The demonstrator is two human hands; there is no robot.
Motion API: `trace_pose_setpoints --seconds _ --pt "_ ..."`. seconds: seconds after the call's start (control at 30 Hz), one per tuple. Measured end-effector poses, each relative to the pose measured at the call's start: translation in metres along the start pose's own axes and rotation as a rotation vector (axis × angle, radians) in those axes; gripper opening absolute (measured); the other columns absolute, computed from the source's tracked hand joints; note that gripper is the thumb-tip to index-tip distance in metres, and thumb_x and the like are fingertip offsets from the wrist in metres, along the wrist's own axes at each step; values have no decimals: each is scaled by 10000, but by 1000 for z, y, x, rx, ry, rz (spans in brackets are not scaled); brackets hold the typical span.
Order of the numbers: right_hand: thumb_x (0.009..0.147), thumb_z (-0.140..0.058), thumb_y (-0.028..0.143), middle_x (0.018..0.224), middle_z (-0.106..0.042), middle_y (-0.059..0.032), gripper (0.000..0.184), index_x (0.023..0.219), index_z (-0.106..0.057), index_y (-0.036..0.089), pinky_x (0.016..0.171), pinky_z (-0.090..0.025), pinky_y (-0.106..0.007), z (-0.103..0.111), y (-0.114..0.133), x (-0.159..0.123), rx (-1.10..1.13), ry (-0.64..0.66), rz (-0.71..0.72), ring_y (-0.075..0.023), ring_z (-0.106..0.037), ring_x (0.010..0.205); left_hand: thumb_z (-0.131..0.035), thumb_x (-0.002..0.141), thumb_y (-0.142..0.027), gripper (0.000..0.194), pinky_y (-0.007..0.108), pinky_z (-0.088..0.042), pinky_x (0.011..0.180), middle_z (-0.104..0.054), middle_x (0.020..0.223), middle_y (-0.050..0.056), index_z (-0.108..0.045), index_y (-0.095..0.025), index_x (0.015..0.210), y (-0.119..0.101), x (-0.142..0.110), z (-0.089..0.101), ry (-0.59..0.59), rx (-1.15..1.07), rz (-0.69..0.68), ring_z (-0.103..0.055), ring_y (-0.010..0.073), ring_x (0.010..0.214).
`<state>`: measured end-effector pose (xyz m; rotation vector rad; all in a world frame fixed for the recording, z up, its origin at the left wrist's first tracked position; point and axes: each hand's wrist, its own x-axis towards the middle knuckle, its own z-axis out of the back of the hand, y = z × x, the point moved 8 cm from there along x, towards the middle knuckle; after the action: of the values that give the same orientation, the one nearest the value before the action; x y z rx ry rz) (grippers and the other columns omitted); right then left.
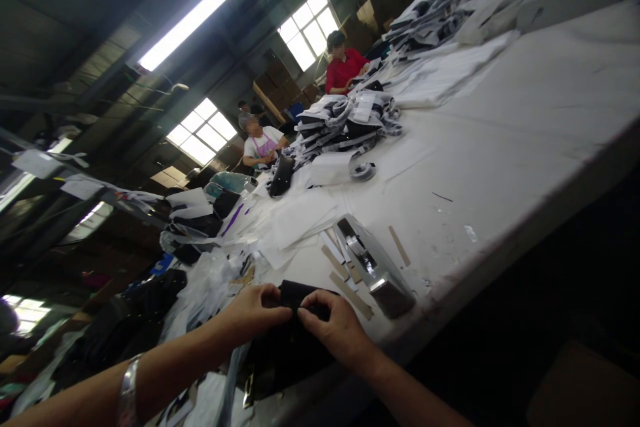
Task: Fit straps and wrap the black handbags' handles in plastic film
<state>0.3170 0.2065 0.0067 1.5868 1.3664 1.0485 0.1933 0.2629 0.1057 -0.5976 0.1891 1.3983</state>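
Observation:
A black bag-like piece [287,350] lies at the near table edge, dark against the shadow, so its full shape is hard to make out. My left hand [260,307] pinches its upper part from the left, thumb toward the middle. From the right, my right hand [333,323] grips the same part with thumb and bent fingers, its thumb tip close to the left one. A gold-coloured metal fitting [249,390] glints low on the left. Just right of my hands stands a grey tape dispenser [385,283], with brown and white strips [357,293] beside it.
Crumpled clear plastic [210,287] lies to the left. Farther along the white table [500,140] are piles of black-and-white wrapped goods [345,120] and paper sheets [440,77]. Two people, one in a red top [345,70], one in a purple apron [265,145], work across the table.

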Motion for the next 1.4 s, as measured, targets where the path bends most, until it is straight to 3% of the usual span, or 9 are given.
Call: trace_pose_setpoints --seconds 0.4,0.6,1.0,1.2,1.4 --pt "787 -673 225 792 -608 21 87 846 -616 197 704 -449 -252 -4 -3 2 40 -7 19 -165 -592 771 -638 685 -331 227 285 -462 645 -710 775 26 -666 -149 819 -19 -8 -4 -70 69 -102 -661 236 750" --pt "775 -685 235 753 -608 24 88 810 -614 198 675 -434 -256 -1 -1 2 -23 -23 -24 -164 -591 741 -629 688 -294 204 290 -481 693 -718 795 9 -653 -168 847 -20 -11 -4 -163 67 -137 -666 237 787" --pt "812 -665 213 812 -650 19 55 840 -618 217 717 -437 -267 -2 11 -9 -114 -61 -38 -174 -613 803 -596 756 -241 107 312 -511 771 -709 845 18 -602 -194 852 -16 -16 -13 -156 -44 -239 -663 247 852" --pt "807 -688 239 797 -658 25 67 824 -627 214 706 -454 -257 -2 2 -6 -99 -41 -77 -171 -628 792 -640 767 -228 223 326 -498 886 -732 987 44 -635 -181 985 -6 -14 -12 -49 -115 -271 -664 257 969" --pt "817 -678 252 797 -658 25 64 823 -626 216 706 -459 -256 -5 3 -10 -143 -41 -72 -170 -629 788 -632 732 -189 215 314 -519 825 -733 948 49 -632 -172 946 -5 -15 -14 -61 -186 -273 -669 254 917"
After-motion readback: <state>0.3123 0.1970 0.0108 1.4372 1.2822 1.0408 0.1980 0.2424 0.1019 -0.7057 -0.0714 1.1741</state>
